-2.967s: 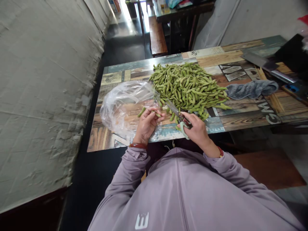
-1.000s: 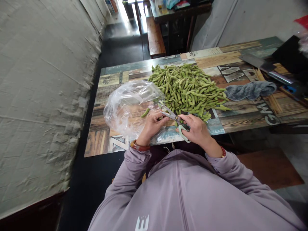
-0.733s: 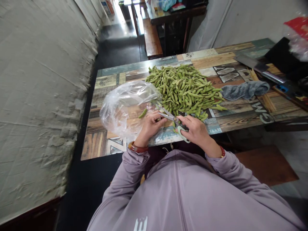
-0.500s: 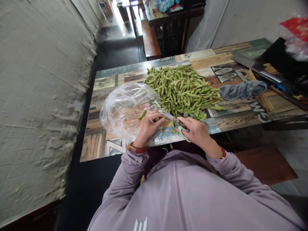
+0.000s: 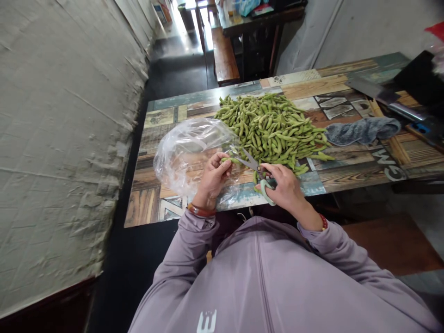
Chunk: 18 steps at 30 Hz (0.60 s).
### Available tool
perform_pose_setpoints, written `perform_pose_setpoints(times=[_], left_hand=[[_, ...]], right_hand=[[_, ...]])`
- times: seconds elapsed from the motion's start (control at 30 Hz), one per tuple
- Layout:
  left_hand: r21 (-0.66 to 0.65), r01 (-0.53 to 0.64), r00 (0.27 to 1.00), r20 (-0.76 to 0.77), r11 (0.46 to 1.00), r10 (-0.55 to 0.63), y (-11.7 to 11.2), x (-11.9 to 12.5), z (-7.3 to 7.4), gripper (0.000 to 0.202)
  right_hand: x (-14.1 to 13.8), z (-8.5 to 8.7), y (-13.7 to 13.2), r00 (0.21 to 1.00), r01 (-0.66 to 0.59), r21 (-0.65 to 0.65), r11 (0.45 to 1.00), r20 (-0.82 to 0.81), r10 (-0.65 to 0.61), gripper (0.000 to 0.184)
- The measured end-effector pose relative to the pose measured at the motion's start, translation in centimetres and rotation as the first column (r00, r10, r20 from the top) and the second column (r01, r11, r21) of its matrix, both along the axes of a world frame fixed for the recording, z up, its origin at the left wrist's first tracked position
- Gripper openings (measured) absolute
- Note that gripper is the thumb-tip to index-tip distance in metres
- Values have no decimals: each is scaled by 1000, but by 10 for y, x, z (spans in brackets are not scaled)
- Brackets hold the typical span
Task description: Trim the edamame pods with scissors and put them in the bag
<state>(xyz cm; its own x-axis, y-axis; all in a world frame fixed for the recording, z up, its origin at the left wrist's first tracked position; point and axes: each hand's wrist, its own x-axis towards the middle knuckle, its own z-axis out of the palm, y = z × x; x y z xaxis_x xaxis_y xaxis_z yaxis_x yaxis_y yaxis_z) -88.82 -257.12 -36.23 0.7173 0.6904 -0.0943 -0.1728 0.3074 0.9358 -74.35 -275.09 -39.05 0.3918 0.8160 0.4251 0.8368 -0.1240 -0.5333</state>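
My left hand [image 5: 213, 178] pinches a green edamame pod [image 5: 229, 160] just above the table's near edge. My right hand [image 5: 284, 187] grips pale-green-handled scissors [image 5: 256, 172], whose blades point up and left at the pod's end. A large heap of edamame pods [image 5: 272, 125] lies just beyond both hands. A clear plastic bag [image 5: 192, 150] lies open to the left of the heap, right behind my left hand.
The patchwork-print table [image 5: 350, 171] carries a grey cloth [image 5: 362, 130] to the right of the heap and a cleaver [image 5: 383, 96] at the far right. A rough wall [image 5: 62, 129] runs along the left. A wooden bench [image 5: 224, 55] and another table stand behind.
My left hand has lifted a pod up to the scissor blades. The loose pod seen inside the bag earlier is hidden by my hand or gone. The camera shifted slightly.
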Motion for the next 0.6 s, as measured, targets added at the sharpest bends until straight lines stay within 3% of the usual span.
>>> perform_pose_setpoints(times=[0.33,0.6], left_hand=[[-84,78,994,82,993,-71,-2,0,1,39],[-26,170,985,26,985,-169,-6,0,0,34]], right_hand=[[-13,4,15,999,-31,14,999,-25,32,48],[-14,6,24,999,-11,71,997,-51,15,44]])
